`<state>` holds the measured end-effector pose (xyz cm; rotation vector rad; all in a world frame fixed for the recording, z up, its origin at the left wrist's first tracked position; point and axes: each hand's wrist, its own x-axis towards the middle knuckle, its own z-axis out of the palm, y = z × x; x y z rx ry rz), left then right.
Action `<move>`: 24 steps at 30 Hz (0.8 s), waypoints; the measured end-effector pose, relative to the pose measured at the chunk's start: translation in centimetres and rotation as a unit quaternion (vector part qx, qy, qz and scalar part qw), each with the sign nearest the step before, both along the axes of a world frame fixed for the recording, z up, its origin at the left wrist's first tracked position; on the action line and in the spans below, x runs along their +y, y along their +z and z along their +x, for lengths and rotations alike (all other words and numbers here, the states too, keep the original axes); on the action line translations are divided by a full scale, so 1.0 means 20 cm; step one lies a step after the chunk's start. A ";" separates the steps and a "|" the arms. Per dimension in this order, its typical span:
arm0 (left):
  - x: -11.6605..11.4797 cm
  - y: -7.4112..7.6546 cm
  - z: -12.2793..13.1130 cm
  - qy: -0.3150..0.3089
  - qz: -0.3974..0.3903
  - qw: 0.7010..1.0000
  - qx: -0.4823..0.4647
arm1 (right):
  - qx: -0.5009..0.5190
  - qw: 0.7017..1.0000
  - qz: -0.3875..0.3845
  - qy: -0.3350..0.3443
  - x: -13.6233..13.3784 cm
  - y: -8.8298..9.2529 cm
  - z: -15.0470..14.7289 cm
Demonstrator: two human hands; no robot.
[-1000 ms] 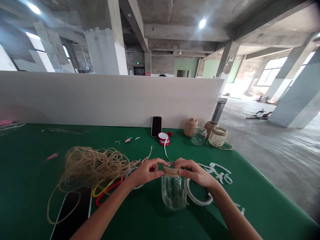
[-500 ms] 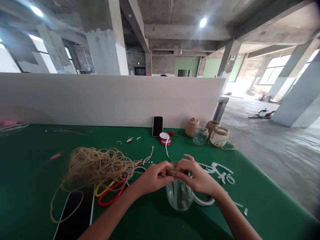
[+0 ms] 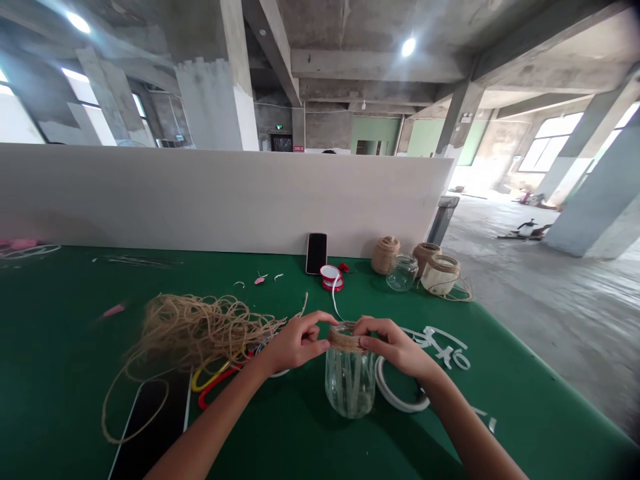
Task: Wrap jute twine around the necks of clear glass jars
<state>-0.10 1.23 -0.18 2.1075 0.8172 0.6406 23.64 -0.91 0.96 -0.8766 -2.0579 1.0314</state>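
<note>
A clear glass jar (image 3: 350, 387) stands upright in front of me, with brown twine wound around its neck (image 3: 346, 340). Pale strips run down its side. My right hand (image 3: 393, 343) grips the jar's rim, thumb outside against the twine and fingers curled over the top edge. At the left of the rim is my left hand (image 3: 303, 340), index finger and thumb apart, their tips at the twine's edge. Left of that hand lies a loose heap of twine (image 3: 200, 323). Scissors with red and yellow handles (image 3: 213, 387) stick out from under it, partly hidden by my left arm.
A roll of white tape (image 3: 400, 400) lies right of the jar, near cut white strips (image 3: 445, 347). Behind are a ribbon spool (image 3: 331, 277), a phone (image 3: 317, 253) and several jars, some twine-wrapped (image 3: 385, 255). A dark tablet (image 3: 150, 427) lies front left. A white panel (image 3: 225, 200) borders the table.
The jar has turned more upright and shifted slightly left. My left hand has moved left and loosened from the rim; my right hand keeps its hold.
</note>
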 end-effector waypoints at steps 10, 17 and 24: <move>-0.01 0.00 0.01 -0.008 -0.013 1.000 0.018 | 0.018 1.000 -0.009 0.011 0.01 0.00 0.01; -0.01 0.01 0.00 -0.012 -0.040 0.999 0.025 | 0.021 1.000 -0.003 0.011 0.01 0.00 0.00; -0.03 0.04 0.00 -0.015 -0.068 0.996 0.047 | 0.018 1.000 -0.006 0.011 0.01 0.00 0.02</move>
